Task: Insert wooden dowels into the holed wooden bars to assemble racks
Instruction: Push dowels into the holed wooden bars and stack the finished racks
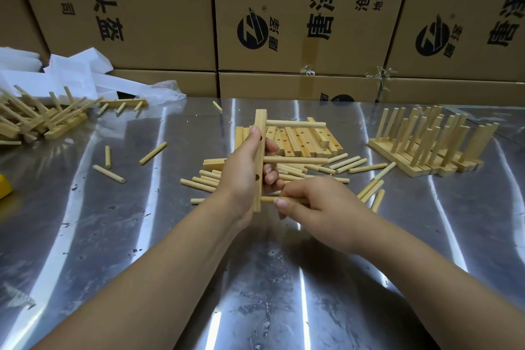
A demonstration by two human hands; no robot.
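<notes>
My left hand (241, 176) grips a holed wooden bar (260, 133) and holds it upright above the metal table. Two dowels stick out of the bar to the right, an upper dowel (295, 123) and a middle dowel (295, 160). My right hand (315, 202) pinches a third dowel (268, 199) whose tip is at the bar's lowest hole. Behind the hands lies a stack of holed bars (301, 142), with loose dowels (352, 165) scattered in front of it.
Assembled racks (426, 148) stand at the right of the shiny metal table (170, 236). A heap of more racks (37, 119) and white packaging (74, 74) lies at the far left. Stray dowels (109, 173) lie left of centre. Cardboard boxes (284, 23) wall off the back.
</notes>
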